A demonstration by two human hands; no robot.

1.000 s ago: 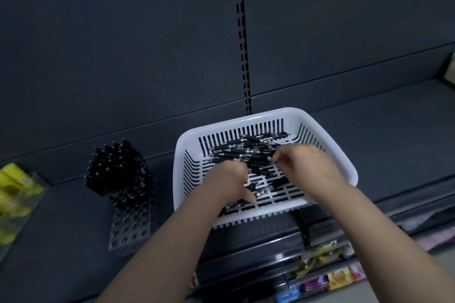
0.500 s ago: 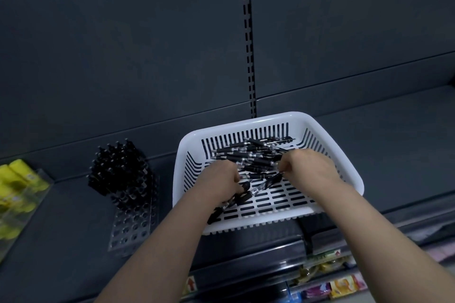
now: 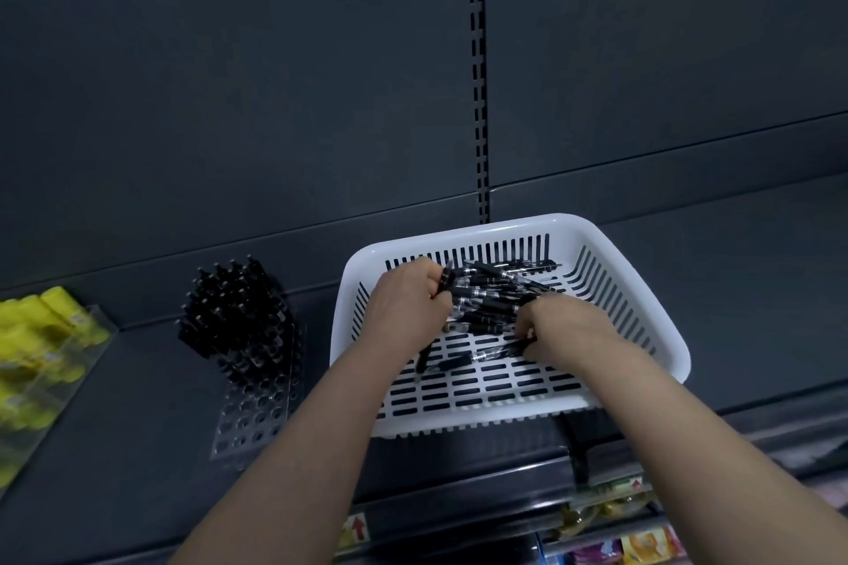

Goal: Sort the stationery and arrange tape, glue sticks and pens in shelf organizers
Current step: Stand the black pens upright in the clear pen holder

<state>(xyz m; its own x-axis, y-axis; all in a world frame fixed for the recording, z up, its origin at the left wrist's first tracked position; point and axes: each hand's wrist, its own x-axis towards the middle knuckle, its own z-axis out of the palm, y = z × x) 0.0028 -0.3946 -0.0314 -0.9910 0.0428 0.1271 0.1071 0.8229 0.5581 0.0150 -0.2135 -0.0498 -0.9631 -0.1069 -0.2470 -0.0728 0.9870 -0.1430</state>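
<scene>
Left hand (image 3: 408,305) grips a fistful of black plastic pens (image 3: 498,289). Right hand (image 3: 557,330) curls round more. I judge they're being bunched for one carry. Both hands sit inside the white slotted plastic basket (image 3: 504,227) on the dark shelf (image 3: 734,280). At 9 o'clock, a clear perforated rack (image 3: 250,408) holds upright pens (image 3: 229,307). Farther out are yellow tubes (image 3: 41,321), blurred.

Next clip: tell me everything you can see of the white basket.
The white basket looks like moulded plastic. It is rectangular with rounded corners, a smooth rim, walls of upright slots and a floor of short slots. It sits on the dark shelf, right of the perforated pen holder. Loose black pens lie piled in its back half. Both hands reach inside: the left hand grips a bunch, and the right hand curls its fingers on others.
</scene>
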